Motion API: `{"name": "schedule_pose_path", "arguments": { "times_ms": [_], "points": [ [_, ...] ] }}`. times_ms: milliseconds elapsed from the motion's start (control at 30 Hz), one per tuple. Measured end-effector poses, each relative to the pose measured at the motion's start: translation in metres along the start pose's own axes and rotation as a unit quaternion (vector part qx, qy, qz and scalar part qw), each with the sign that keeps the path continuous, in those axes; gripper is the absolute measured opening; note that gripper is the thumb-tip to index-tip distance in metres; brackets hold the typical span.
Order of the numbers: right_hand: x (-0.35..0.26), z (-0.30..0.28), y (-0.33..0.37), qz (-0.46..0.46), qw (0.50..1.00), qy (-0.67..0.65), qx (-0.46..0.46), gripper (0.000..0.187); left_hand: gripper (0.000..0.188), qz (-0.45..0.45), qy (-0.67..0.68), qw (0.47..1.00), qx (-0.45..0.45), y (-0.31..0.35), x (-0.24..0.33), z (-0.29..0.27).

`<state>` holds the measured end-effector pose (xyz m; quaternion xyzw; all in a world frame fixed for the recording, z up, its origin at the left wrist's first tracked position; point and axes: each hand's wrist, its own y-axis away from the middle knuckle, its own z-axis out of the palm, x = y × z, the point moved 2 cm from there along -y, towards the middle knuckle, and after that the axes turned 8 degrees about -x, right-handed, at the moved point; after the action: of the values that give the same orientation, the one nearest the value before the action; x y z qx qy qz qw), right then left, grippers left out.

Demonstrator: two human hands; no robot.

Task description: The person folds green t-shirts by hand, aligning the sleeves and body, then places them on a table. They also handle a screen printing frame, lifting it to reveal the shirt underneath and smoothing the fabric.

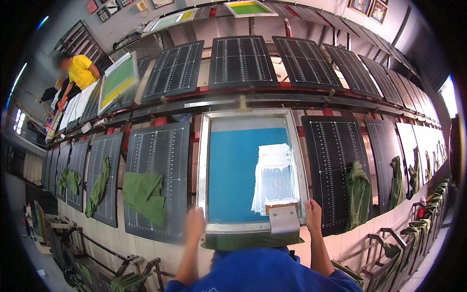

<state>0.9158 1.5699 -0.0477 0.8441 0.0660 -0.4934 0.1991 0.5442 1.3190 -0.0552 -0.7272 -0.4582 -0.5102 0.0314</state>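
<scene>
A screen printing frame with a metal rim and blue mesh lies in front of me, over a board. White ink is spread over the right part of the mesh, around a printed motif. At the near right corner of the frame rests a squeegee with a wide metal holder; neither hand is on it. My right hand is closed at the frame's right edge near that corner. By the near left corner is my left hand, smeared by motion, its fingers unclear. Green cloth shows under the frame's near edge.
Dark ruled boards stand in rows; green cloth pieces lie on a left board and a right board. A metal rail runs behind the frame. Another screen leans far left, near a person in yellow.
</scene>
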Motion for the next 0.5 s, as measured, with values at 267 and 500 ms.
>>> {"name": "schedule_pose_path", "arguments": {
  "times_ms": [267, 500],
  "points": [
    [0.006, 0.005, -0.013, -0.004, 0.999, -0.036, -0.02, 0.031, 0.05, 0.002, 0.079, 0.997, 0.002, -0.011, -0.002, 0.001],
    [0.008, 0.009, -0.016, 0.042, 0.992, -0.113, -0.032, 0.028, 0.038, -0.029, 0.272, 0.96, 0.051, -0.015, -0.009, 0.008]
  ]
}}
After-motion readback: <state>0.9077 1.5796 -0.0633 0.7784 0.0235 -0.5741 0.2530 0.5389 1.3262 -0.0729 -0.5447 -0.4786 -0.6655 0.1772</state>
